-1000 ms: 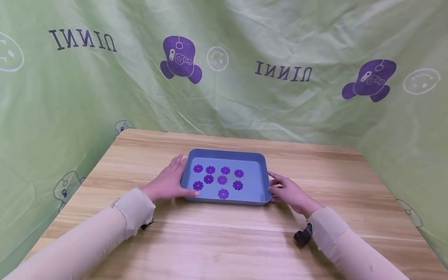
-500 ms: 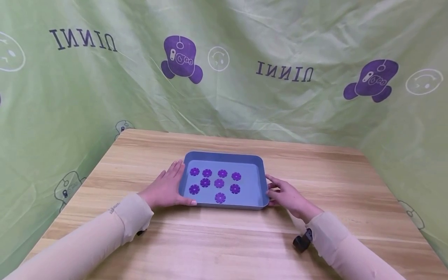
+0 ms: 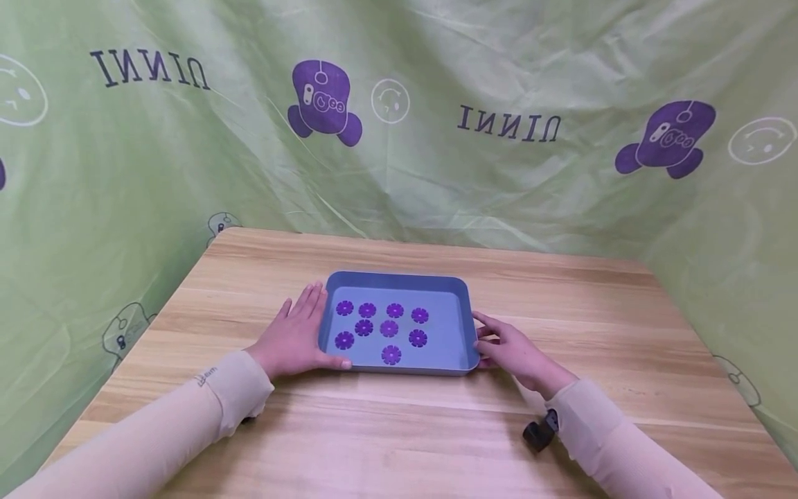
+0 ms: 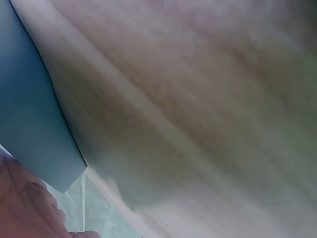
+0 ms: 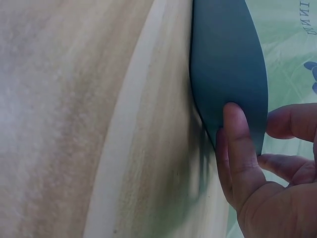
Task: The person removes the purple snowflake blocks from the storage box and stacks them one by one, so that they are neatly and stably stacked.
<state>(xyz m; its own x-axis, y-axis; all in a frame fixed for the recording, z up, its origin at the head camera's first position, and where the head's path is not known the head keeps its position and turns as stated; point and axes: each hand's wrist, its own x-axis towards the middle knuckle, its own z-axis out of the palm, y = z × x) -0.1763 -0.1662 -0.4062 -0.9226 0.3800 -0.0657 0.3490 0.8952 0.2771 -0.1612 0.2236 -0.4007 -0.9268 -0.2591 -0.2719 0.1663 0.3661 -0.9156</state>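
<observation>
A shallow blue-grey tray [image 3: 445, 339] lies on the wooden table in the head view, with several purple notched plastic discs [image 3: 389, 328] spread flat inside it. The left hand [image 3: 298, 339] presses against the tray's left side, fingers extended and thumb along the front left corner. At the tray's right side the right hand [image 3: 514, 350] touches the outer wall with its fingertips. In the right wrist view, slightly bent fingers [image 5: 240, 144] rest on that wall. Only part of the left hand [image 4: 27, 203] shows in the left wrist view, beside the tray wall [image 4: 34, 109].
The wood-grain table [image 3: 386, 430] extends around the tray on all sides. A green printed curtain [image 3: 424, 180] hangs behind and at both sides. A small black device [image 3: 539, 434] is worn at the right wrist.
The tray has slid toward the person and a little to the left, both hands moving with it. Most of this came in the first half second; the discs moved along inside.
</observation>
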